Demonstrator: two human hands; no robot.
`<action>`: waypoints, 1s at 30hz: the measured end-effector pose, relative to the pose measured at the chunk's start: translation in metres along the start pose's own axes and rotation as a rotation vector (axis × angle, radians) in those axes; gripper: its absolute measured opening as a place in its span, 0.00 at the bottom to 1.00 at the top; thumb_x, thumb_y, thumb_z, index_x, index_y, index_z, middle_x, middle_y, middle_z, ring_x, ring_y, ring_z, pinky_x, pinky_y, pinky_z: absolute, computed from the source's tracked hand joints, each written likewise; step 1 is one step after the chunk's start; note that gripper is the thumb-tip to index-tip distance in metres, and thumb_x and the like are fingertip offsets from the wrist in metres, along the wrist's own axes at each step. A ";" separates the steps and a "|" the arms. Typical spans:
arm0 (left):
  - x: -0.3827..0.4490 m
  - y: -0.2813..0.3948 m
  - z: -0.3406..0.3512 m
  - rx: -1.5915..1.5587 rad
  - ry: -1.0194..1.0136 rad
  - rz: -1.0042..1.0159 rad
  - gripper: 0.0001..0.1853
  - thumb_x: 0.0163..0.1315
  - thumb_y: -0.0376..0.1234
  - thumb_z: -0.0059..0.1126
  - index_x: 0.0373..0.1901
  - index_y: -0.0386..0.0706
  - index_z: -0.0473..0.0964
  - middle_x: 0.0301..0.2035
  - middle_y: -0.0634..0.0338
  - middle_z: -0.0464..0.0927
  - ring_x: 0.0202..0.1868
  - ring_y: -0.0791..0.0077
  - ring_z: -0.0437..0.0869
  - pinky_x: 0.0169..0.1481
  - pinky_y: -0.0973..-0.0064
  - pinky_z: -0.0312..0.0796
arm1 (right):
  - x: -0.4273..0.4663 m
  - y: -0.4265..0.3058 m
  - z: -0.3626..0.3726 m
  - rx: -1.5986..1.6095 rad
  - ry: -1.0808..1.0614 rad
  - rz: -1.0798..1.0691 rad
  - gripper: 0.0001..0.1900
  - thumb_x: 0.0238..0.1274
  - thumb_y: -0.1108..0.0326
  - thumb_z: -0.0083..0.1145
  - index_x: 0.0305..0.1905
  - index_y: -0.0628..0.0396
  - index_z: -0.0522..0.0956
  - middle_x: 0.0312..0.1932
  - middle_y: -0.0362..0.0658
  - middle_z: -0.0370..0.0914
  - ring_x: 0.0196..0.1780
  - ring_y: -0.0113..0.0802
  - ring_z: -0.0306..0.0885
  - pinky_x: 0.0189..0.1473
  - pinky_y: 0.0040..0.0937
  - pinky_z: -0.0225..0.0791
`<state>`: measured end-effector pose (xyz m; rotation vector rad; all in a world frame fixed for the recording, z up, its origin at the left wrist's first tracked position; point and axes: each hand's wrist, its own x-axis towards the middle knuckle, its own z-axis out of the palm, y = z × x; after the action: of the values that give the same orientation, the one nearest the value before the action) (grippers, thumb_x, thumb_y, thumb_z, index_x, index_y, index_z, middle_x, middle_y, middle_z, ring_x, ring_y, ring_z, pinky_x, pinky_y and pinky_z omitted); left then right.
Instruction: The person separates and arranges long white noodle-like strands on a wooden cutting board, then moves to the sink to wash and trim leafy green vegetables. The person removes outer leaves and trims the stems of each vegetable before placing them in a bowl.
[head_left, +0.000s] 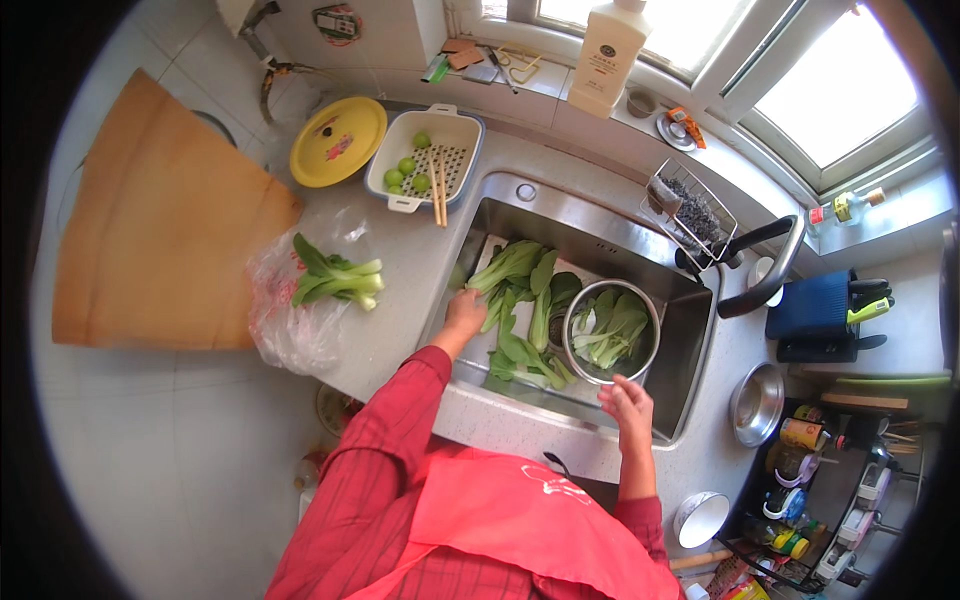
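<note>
My left hand (465, 313) is at the left side of the steel sink, its fingers closed around the pale stem end of a head of bok choy (508, 264). Loose bok choy leaves (517, 352) lie on the sink floor just right of it. A round steel bowl (655, 334) stands in the sink, with several green leaves (611, 326) in it. Just off the bowl's front rim is my right hand (630, 403), fingers loosely bent and apart, with nothing visible in them. Another bok choy head (337, 276) rests on a clear plastic bag (289, 330) on the left counter.
Behind the bag are a yellow lid (352, 139) and a white draining basket (382, 161) with green fruit and chopsticks. A black faucet (761, 292) reaches in from the right, near a wire sponge rack (720, 206). Farther right stand a knife block (806, 304) and a steel basin (759, 405).
</note>
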<state>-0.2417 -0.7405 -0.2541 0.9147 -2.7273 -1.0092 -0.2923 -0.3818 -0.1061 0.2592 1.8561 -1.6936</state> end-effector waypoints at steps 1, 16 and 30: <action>0.011 0.003 0.008 0.033 -0.009 -0.053 0.18 0.57 0.30 0.54 0.50 0.38 0.73 0.43 0.48 0.76 0.47 0.50 0.79 0.50 0.56 0.73 | -0.011 -0.002 -0.002 -0.031 -0.004 0.007 0.20 0.64 0.62 0.57 0.56 0.64 0.73 0.46 0.49 0.80 0.42 0.32 0.81 0.43 0.27 0.74; -0.004 0.020 0.059 0.262 0.027 -0.157 0.08 0.53 0.33 0.56 0.34 0.41 0.74 0.40 0.55 0.76 0.47 0.52 0.77 0.48 0.54 0.72 | -0.053 0.000 0.005 -0.045 0.109 0.097 0.17 0.66 0.68 0.55 0.55 0.66 0.74 0.44 0.50 0.81 0.42 0.31 0.81 0.43 0.25 0.72; 0.019 0.015 -0.001 -0.578 -0.702 -0.777 0.15 0.54 0.43 0.70 0.31 0.44 0.76 0.24 0.65 0.77 0.22 0.77 0.77 0.27 0.80 0.72 | -0.035 0.001 0.023 -0.135 -0.064 0.022 0.17 0.66 0.66 0.55 0.55 0.64 0.75 0.44 0.47 0.82 0.42 0.30 0.81 0.43 0.24 0.71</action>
<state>-0.2648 -0.7426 -0.2459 1.7747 -2.1726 -2.4781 -0.2571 -0.3948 -0.0872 0.1678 1.9029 -1.5365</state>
